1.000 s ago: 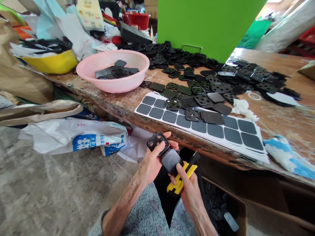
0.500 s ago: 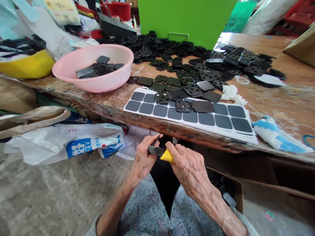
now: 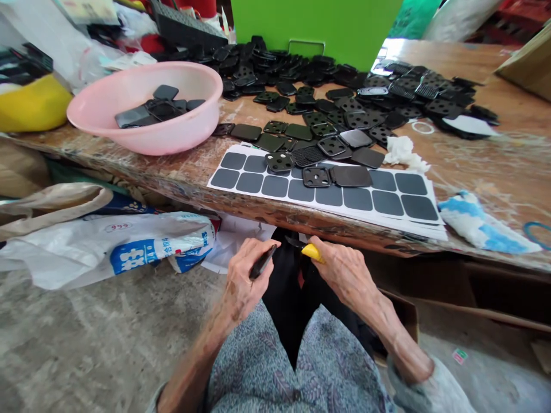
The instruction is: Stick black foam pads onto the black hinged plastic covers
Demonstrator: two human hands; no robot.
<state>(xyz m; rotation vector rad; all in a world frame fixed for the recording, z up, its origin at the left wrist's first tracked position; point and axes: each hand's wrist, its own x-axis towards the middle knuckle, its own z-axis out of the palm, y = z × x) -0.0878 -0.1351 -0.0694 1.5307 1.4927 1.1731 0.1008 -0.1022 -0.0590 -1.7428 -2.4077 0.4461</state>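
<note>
Our left hand [image 3: 241, 281] grips a black case [image 3: 262, 264] above our lap [image 3: 284, 321]; our right hand [image 3: 349, 269] grips a yellow knife [image 3: 313, 252], blade apart from it. We judge this case unfinished. Dark pieces [image 3: 166, 93] sit in the pink bowl [image 3: 167, 139]; many more cases [image 3: 297, 67] cover the table [image 3: 486, 166], perhaps left to do.

Left hand [image 3: 248, 276] and right hand [image 3: 342, 267], both curled, sit close but apart.
</note>
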